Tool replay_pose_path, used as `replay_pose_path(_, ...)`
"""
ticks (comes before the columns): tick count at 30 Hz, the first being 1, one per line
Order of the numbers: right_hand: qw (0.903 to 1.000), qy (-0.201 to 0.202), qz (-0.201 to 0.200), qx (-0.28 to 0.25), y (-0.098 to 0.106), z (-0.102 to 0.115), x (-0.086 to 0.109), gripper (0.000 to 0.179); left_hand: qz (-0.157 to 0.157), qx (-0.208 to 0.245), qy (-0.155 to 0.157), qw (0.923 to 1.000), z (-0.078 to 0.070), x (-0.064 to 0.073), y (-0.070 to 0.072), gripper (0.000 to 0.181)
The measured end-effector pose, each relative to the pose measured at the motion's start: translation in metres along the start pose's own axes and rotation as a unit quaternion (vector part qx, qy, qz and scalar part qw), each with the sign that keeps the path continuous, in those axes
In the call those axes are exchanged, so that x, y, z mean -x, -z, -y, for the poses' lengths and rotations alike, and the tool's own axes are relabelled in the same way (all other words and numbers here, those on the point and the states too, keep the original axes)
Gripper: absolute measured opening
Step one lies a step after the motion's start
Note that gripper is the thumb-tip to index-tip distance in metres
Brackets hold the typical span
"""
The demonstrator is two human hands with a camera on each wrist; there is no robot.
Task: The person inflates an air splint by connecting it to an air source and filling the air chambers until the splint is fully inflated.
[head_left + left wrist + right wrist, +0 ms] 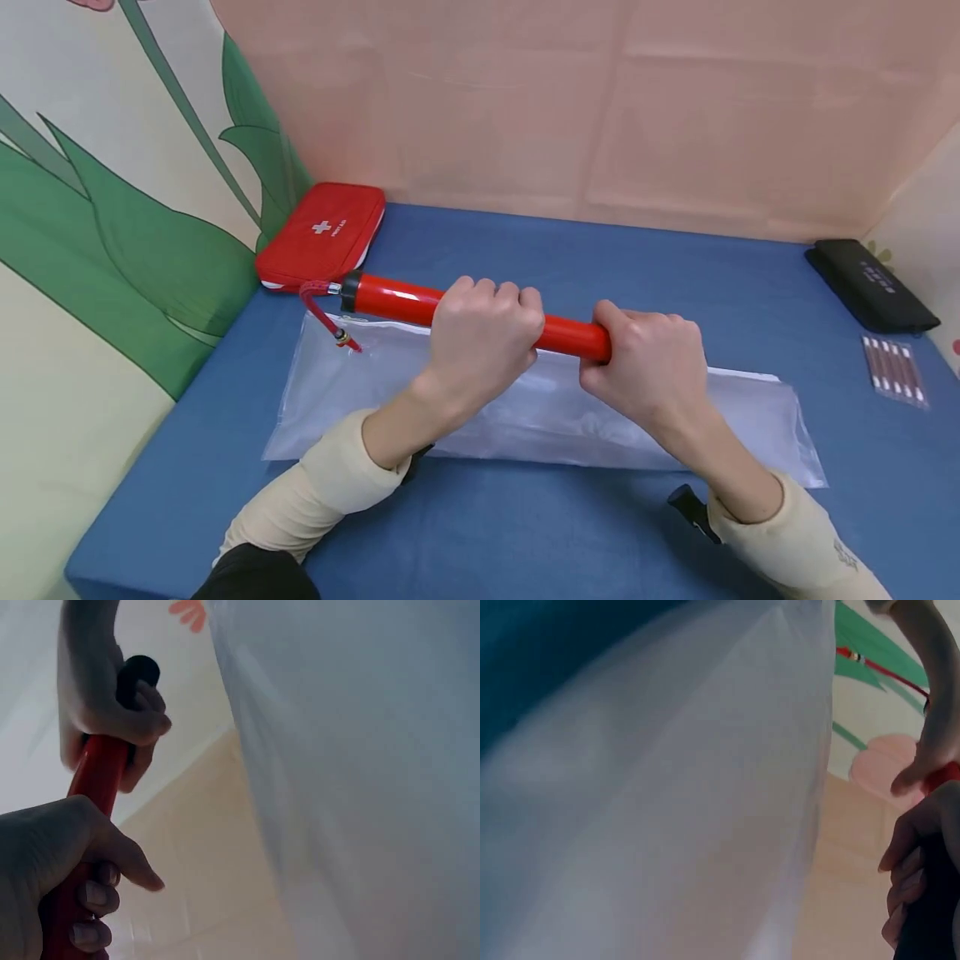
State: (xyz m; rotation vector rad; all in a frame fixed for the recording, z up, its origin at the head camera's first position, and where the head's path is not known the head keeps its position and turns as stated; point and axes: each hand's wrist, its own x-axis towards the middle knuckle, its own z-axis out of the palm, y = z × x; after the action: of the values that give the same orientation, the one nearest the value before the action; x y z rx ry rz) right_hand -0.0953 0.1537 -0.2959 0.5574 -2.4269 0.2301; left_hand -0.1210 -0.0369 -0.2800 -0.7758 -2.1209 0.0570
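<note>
A red hand pump (397, 299) is held level above a clear plastic zip pouch (600, 417), its short red hose (324, 318) hanging from the black cap at the left. My left hand (487, 325) grips the middle of the red barrel, fingers curled round it. The right hand (648, 358) wraps round the pump's right end. In the left wrist view, the black handle (139, 675) pokes out past the right hand's fingers. The right wrist view shows the right fingers (907, 889) curled round that dark handle. Much of the handle is hidden by the hand.
On the blue-covered table (525, 525), a red first aid case (322, 233) sits at the back left. A black zip case (870, 283) lies at the far right, with a small clear packet of swabs (895, 371) in front of it. Walls border the back and sides.
</note>
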Motion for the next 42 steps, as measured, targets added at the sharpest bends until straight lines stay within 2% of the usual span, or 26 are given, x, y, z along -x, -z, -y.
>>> replay_pose_path(2, 0.9999, 0.001, 0.010, 0.000, 0.003, -0.005, -0.002, 0.017, 0.022, 0.017, -0.002, 0.9996, 0.006, 0.001, 0.000, 0.017)
replay_pose_path(4, 0.9997, 0.006, 0.022, 0.008, 0.008, -0.015, -0.004, 0.014, 0.062, 0.039, 0.013, 0.9973, 0.015, 0.002, 0.003, 0.012)
replay_pose_path(6, 0.9994, 0.005, 0.028, 0.020, 0.016, -0.027, -0.007, 0.012, 0.109, 0.064, 0.044, 0.9911, 0.026, 0.002, 0.008, 0.012)
replay_pose_path(8, 0.9991, 0.001, 0.028, 0.033, 0.021, -0.038, -0.009, 0.009, 0.144, 0.077, 0.079, 0.9835, 0.034, 0.001, 0.012, 0.021)
replay_pose_path(10, 0.9990, -0.002, 0.029, 0.034, 0.022, -0.043, -0.011, 0.008, 0.168, 0.077, 0.103, 0.9773, 0.036, 0.000, 0.015, 0.024)
replay_pose_path(12, 0.9989, -0.003, 0.036, 0.030, 0.019, -0.041, -0.012, 0.009, 0.184, 0.071, 0.109, 0.9744, 0.031, -0.001, 0.015, 0.020)
replay_pose_path(15, 0.9990, 0.006, 0.037, 0.025, 0.010, -0.027, -0.010, 0.013, 0.190, 0.048, 0.100, 0.9755, 0.013, -0.002, 0.014, 0.020)
replay_pose_path(19, 0.9992, 0.015, 0.007, 0.035, 0.006, -0.010, -0.003, 0.019, 0.166, 0.030, 0.085, 0.9820, -0.012, -0.001, 0.011, 0.021)
replay_pose_path(22, 0.9991, 0.026, -0.010, 0.031, 0.005, -0.006, 0.001, 0.020, 0.157, 0.033, 0.076, 0.9841, -0.022, -0.002, 0.009, 0.019)
replay_pose_path(25, 0.9985, 0.047, -0.011, 0.027, 0.004, -0.017, -0.001, 0.017, 0.180, 0.054, 0.068, 0.9798, -0.019, -0.005, 0.008, 0.018)
replay_pose_path(27, 0.9981, 0.054, -0.006, 0.028, 0.004, -0.032, -0.003, 0.013, 0.207, 0.081, 0.076, 0.9719, -0.009, -0.009, 0.006, 0.015)
replay_pose_path(31, 0.9981, 0.046, -0.013, 0.039, 0.011, -0.076, -0.007, 0.009, 0.242, 0.117, 0.129, 0.9544, 0.016, -0.014, 0.002, 0.016)
replay_pose_path(34, 0.9977, 0.044, -0.028, 0.044, 0.014, -0.099, -0.009, 0.009, 0.254, 0.107, 0.167, 0.9468, 0.029, -0.013, 0.003, 0.027)
replay_pose_path(37, 0.9973, 0.050, -0.021, 0.050, 0.012, -0.098, -0.011, 0.007, 0.259, 0.096, 0.170, 0.9458, 0.028, -0.011, 0.004, 0.026)
replay_pose_path(42, 0.9960, 0.065, 0.001, 0.061, 0.010, -0.062, -0.012, 0.010, 0.257, 0.085, 0.161, 0.9491, 0.005, -0.010, 0.006, 0.019)
